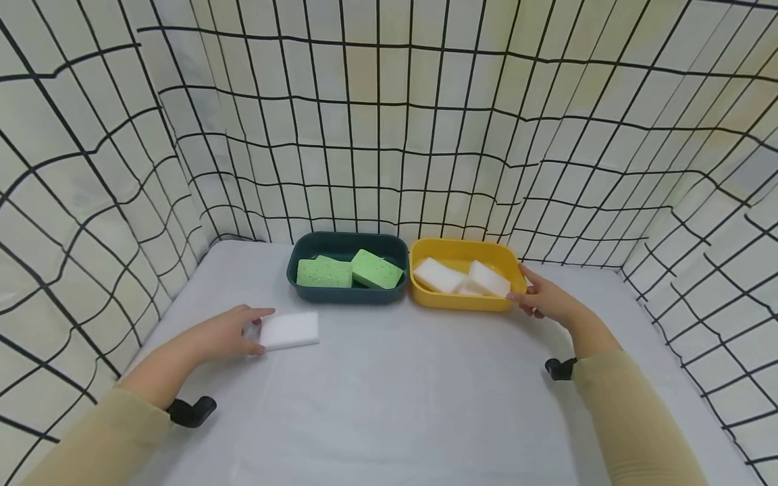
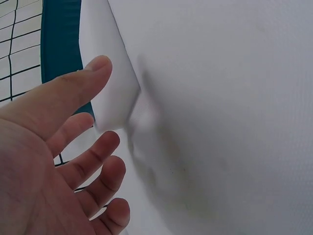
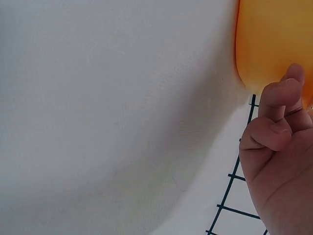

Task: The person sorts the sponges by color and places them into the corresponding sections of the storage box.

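On the table at left lies a white rectangular sponge block. My left hand is at its left end, with thumb and index finger spread to either side of that end. In the left wrist view the thumb overlaps the white block and the other fingers bend loosely. My right hand grips the right end of a yellow tub by its rim and corner. Outside that tub's wall, several fingers show curled in the right wrist view. White sponge blocks lie inside the tub.
A dark green tub holding green sponges stands just left of the yellow one. Behind them and along both sides rises a black wire grid backed by pale sheeting. A white cloth covers the table.
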The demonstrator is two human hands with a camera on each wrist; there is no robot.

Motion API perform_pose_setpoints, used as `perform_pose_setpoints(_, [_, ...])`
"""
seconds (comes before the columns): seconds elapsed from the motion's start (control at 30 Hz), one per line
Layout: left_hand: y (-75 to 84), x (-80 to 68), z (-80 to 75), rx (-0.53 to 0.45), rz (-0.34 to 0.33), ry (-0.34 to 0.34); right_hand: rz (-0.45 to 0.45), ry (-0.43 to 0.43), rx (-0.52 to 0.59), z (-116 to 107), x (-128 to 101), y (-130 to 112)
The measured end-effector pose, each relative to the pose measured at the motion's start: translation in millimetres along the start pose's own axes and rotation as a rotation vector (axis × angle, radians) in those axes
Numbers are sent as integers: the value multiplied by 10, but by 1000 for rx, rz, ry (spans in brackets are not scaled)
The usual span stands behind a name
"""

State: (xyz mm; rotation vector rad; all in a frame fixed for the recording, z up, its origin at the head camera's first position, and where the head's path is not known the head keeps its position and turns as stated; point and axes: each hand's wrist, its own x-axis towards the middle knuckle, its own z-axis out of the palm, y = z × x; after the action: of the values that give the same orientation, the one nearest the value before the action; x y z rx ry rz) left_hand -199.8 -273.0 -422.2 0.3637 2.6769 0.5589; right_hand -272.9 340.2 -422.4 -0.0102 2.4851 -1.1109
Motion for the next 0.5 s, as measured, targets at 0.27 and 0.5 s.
perform_pose_setpoints(0.27, [26, 41, 36, 23, 9, 7, 1, -5, -17, 0, 6, -2])
perform_pose_setpoints(0.5, [49, 42, 45, 68, 33, 39, 9, 1, -44, -6, 13, -8])
